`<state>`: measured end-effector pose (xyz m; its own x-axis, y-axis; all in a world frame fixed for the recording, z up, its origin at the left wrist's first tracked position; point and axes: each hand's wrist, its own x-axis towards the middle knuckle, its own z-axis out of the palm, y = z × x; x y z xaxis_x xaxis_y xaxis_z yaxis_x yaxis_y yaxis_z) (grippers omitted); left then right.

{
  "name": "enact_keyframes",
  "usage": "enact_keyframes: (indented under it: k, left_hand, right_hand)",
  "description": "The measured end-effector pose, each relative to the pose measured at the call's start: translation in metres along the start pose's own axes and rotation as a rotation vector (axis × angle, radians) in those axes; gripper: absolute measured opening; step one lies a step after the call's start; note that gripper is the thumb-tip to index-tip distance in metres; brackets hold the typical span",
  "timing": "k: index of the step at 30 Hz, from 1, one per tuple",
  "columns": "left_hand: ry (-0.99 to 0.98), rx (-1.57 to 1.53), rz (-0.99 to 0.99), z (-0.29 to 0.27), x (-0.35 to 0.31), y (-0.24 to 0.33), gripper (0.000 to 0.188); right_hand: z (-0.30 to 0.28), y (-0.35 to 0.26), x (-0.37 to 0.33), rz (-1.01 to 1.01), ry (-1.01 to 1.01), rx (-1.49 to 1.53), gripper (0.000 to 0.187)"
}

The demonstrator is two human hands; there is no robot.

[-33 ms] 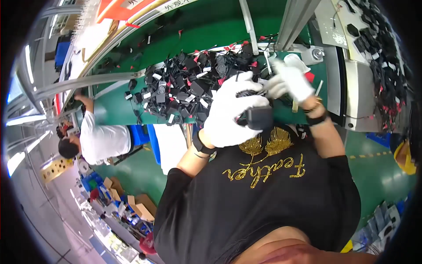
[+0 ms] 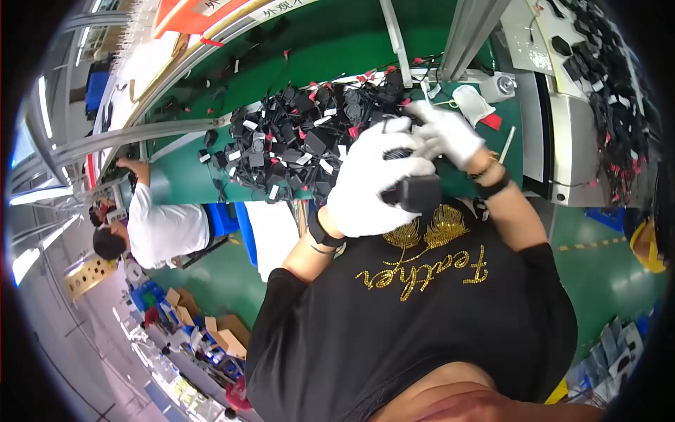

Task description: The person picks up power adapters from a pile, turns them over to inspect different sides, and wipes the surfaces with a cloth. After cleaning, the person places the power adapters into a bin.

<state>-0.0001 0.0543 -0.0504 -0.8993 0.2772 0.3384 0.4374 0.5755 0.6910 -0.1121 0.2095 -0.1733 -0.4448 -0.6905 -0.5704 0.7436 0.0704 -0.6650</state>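
My left hand point(image 2: 365, 186), in a white glove, is closed round a black power adapter point(image 2: 420, 193). Its block faces my chest, and the bundled black cable point(image 2: 398, 153) shows between the fingers. My right hand point(image 2: 450, 137), gloved too, is right beside the left fingertips at the cable bundle. Its fingers are smeared by motion, so I cannot tell whether they grip the cable. Just beyond and left of my hands, a heap of black adapters point(image 2: 281, 144) with white labels and red tags covers the green bench point(image 2: 179, 169).
Right of my hands lie a white cloth piece point(image 2: 472, 105), a red scrap point(image 2: 491, 122), a thin white stick point(image 2: 508, 144) and a bottle point(image 2: 498, 87). A metal post point(image 2: 472, 39) rises behind. More adapters point(image 2: 590, 67) lie far right. A person in white point(image 2: 172, 228) works at the left.
My right hand has moved left, from beside the white cloth piece to the left fingertips. The left hand keeps the adapter, nearly unmoved.
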Motion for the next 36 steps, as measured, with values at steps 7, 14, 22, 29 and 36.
enact_keyframes:
  k: [7,14,22,29,36]
  left_hand:
    - [-0.282,-0.405,0.058,0.009,-0.032,-0.013,0.042]
    - [0.207,-0.915,-0.591,-0.028,-0.083,-0.047,0.051]
    - [0.401,-1.882,-0.342,-0.017,-0.056,-0.063,0.053]
    - [0.343,-2.200,-0.375,-0.006,-0.049,-0.054,0.046]
    - [0.493,-0.965,-0.446,-0.001,-0.046,-0.027,0.064]
  right_hand:
    - [0.070,-0.021,0.025,-0.108,-0.260,0.559,0.035]
    - [0.080,-0.046,-0.028,-0.620,-0.092,0.162,0.059]
    - [0.112,-0.020,-0.055,-0.570,-0.094,0.347,0.045]
    - [0.106,-0.003,-0.057,-0.356,-0.094,0.737,0.046]
    - [0.114,0.008,-0.055,-0.656,0.187,-0.135,0.040]
